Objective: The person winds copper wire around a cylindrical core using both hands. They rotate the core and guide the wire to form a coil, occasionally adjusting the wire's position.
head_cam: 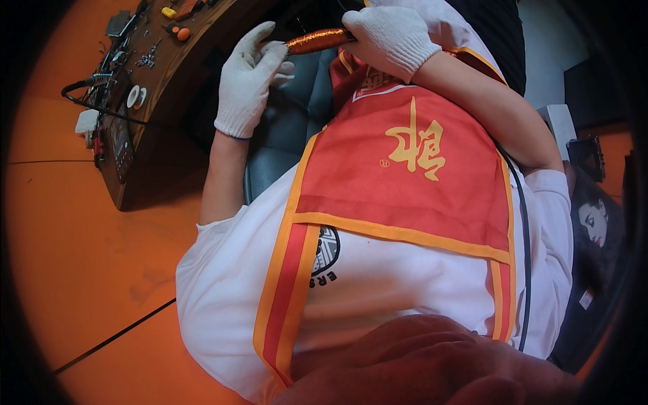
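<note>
A spindle-shaped coil of copper-coloured wire (318, 41) is held across the front of my body, between two white knitted gloves. My right hand (390, 40) grips its dark right end from above, with the fingers curled out of sight. At the other end is my left hand (253, 76), the thumb tip against the end of the coil. My left index finger stretches out above it, and the remaining fingers bend below. The exact left-hand grip is partly hidden. Under the coil is a dark padded chair seat (283, 126). A red apron (344, 167) with yellow trim covers my lap side.
To the left stands a curved wooden workbench (167, 86) with small metal parts (148, 56), a white spool (135, 97), an orange round object (183, 34) and a black cable (76, 86). A white box (558, 121) and a dark printed cushion or cloth (592, 283) are at right.
</note>
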A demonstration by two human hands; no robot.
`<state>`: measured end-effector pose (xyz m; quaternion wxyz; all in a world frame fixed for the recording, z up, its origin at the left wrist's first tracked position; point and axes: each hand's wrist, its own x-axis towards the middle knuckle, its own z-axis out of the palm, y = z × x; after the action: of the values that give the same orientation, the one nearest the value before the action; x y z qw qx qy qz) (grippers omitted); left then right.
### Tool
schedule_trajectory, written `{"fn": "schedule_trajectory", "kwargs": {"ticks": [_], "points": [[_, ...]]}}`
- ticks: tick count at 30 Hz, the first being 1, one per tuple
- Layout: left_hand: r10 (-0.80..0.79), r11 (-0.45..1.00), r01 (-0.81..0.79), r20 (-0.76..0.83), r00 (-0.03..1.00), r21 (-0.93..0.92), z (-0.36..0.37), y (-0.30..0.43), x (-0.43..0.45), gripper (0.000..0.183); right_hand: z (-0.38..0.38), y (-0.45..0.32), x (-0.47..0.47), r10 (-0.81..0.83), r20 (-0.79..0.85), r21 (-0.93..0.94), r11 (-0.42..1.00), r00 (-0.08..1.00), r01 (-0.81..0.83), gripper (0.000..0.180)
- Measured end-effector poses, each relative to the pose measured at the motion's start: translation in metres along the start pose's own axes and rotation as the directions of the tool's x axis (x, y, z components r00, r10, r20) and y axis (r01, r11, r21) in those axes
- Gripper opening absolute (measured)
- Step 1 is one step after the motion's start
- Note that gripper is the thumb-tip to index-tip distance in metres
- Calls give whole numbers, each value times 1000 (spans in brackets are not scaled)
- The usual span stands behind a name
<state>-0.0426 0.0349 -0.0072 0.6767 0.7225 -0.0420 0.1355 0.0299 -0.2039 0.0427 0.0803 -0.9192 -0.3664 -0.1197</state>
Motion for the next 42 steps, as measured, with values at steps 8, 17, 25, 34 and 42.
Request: {"fn": "schedule_trajectory", "kwargs": {"ticks": [8,17,25,34,42], "points": [[0,999,-1,29,1000,50,2,4,-5,29,2,2,-1,-5,-24,36,999,1000,6,30],[-245,955,272,203,948,-117,-16,13,1,36,5,6,1,-34,-46,28,999,998,35,26],[-4,1000,4,7,1000,13,-2,0,0,37,-2,6,-1,-32,-26,9,999,999,33,22],[134,978,-140,47,990,153,1,6,-5,40,-2,1,0,44,9,-12,999,999,-44,26],[-197,976,207,136,971,-65,-8,7,-1,39,1,6,-3,-48,-77,-31,998,996,46,23]]}}
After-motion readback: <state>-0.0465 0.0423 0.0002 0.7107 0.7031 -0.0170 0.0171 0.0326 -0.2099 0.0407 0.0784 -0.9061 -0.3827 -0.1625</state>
